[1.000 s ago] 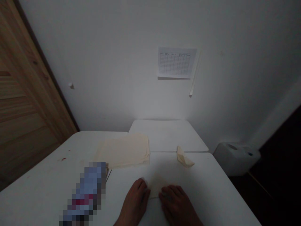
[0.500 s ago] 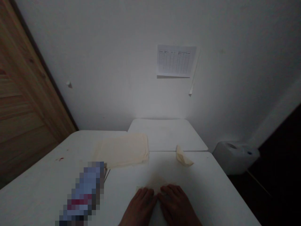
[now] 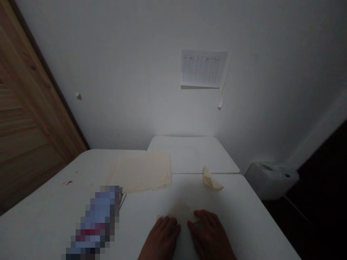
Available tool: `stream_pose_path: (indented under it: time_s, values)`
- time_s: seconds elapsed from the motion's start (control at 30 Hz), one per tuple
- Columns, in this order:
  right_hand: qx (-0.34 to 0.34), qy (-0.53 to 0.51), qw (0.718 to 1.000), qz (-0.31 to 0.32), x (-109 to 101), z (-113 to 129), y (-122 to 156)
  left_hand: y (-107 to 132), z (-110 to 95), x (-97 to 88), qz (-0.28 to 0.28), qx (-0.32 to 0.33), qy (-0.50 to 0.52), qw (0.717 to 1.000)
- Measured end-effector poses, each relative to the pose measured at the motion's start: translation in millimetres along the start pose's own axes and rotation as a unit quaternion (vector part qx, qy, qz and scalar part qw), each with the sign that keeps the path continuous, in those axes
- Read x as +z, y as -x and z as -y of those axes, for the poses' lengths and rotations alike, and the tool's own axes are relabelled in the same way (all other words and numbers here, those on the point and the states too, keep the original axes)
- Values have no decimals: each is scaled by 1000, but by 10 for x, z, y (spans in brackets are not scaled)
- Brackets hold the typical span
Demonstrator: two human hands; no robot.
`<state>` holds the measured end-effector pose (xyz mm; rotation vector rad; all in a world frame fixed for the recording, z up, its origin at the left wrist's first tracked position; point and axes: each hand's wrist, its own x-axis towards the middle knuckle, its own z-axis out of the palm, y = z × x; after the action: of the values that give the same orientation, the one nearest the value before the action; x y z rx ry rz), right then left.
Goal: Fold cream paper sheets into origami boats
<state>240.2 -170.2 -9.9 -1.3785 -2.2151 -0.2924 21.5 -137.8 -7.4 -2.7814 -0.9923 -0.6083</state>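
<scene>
My left hand [image 3: 162, 236] lies palm down near the front of the white table [image 3: 227, 206], its fingers resting flat on the edge of a thin, pale cream sheet [image 3: 181, 208]. My right hand [image 3: 211, 233] is beside it, thumb and fingers apart, on or just over the sheet's right side. Much of the sheet is hidden under my hands, and its outline is faint in the dim light. Beyond them lies a small folded cream piece [image 3: 211, 180], its pointed tip raised. To the left is a flat stack of thin cream sheets [image 3: 141, 173].
A pixelated blue and red object [image 3: 94, 220] lies left of my hands, with a thin dark stick [image 3: 123, 201] by it. Behind are a white wall and a printed chart [image 3: 202, 68]. A white plastic container [image 3: 271, 180] stands right of the table.
My right hand has shifted a little to the right and its fingers have spread, widening the gap between my hands. My left hand has stayed nearly in place.
</scene>
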Motion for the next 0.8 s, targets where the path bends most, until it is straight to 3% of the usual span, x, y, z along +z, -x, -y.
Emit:
stream_pose_path:
  time_s: [0.33,0.5,0.8]
  values:
    - [17,74,997,33,-70,-290,236,2,-13,23,17,-22,8,1000]
    - [25,96,995,21,-78,-386,316,4,-2,29,-11,-7,8,1000]
    - [24,34,999,-34,-59,-268,208,48,37,59,-61,11,-10,998]
